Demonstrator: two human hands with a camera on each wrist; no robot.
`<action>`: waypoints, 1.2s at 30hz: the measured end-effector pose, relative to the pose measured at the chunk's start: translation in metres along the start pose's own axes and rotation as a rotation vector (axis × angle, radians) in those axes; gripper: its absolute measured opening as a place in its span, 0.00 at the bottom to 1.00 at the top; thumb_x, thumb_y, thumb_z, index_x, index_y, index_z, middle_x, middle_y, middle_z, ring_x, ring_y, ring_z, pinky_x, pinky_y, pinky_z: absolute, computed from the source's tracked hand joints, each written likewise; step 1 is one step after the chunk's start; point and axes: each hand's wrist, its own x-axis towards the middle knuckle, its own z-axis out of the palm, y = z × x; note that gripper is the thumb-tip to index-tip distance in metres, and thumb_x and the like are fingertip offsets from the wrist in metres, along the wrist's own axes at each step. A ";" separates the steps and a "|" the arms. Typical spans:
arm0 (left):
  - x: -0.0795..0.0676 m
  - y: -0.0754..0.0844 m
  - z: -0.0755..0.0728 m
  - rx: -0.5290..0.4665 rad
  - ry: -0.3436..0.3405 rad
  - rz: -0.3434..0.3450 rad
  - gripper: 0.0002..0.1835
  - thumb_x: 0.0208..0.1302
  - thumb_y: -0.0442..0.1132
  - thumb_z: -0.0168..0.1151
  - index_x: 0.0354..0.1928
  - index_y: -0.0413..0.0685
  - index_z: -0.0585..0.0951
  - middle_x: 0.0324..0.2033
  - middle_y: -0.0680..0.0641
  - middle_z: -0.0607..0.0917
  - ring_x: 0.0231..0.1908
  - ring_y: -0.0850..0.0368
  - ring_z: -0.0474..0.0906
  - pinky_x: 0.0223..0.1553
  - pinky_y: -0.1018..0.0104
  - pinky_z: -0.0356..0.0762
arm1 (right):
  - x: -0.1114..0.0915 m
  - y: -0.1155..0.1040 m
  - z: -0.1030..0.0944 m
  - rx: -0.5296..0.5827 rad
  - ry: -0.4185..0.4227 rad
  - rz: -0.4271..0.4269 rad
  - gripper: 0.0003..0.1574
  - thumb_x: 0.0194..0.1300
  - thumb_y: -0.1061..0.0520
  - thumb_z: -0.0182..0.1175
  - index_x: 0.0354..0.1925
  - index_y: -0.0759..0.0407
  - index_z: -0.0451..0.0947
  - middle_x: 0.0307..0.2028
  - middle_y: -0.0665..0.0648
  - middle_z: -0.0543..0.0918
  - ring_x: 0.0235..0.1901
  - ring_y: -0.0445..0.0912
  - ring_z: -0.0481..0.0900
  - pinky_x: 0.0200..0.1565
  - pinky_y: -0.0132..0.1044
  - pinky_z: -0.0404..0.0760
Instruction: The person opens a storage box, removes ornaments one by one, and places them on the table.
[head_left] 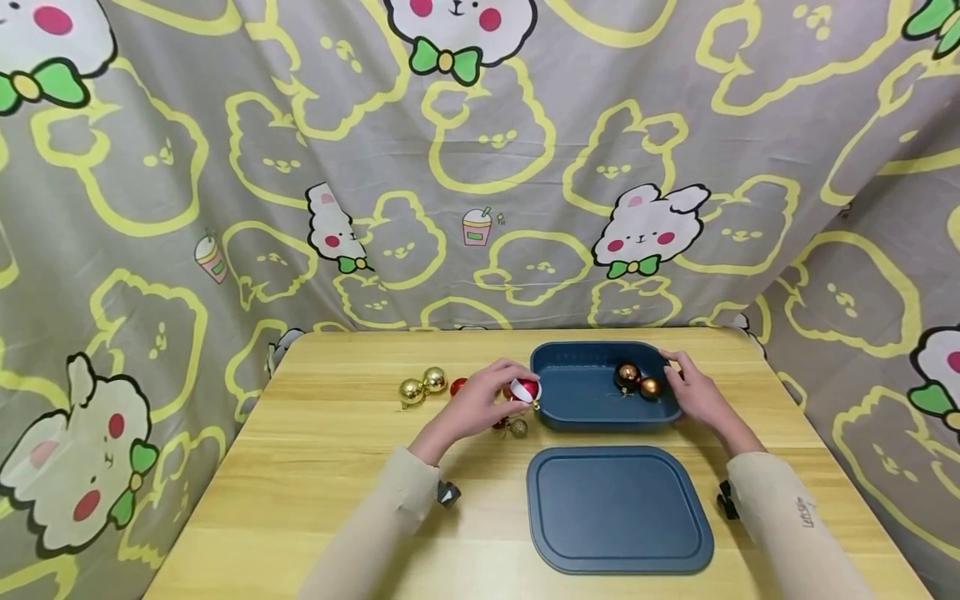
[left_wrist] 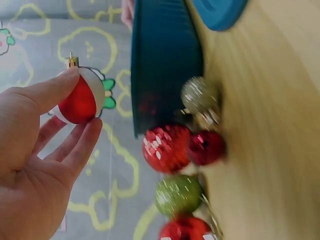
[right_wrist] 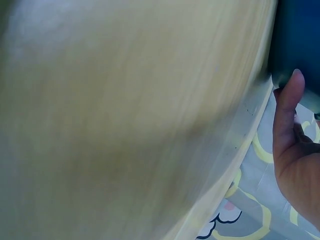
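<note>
My left hand pinches a red and white Christmas bauble between thumb and fingers, just off the left end of a blue box. The bauble's gold cap points up in the left wrist view. My right hand grips the right end of that box, thumb at the rim. Inside the box, toward the right, lie a dark brown-copper bauble and a copper one. Below the left hand are a shiny red bauble, a small dark red one, a small pale gold one and a green one.
Two gold baubles lie on the wooden table left of the hand. A flat blue lid lies in front of the box. A patterned grey curtain hangs behind the table.
</note>
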 end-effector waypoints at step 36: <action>-0.065 -0.047 -0.017 0.133 -0.013 -0.140 0.25 0.62 0.40 0.75 0.61 0.55 0.83 0.56 0.50 0.83 0.53 0.55 0.81 0.59 0.54 0.81 | 0.003 -0.001 -0.002 -0.081 0.009 -0.014 0.35 0.86 0.44 0.32 0.80 0.59 0.53 0.58 0.80 0.74 0.48 0.66 0.77 0.49 0.59 0.76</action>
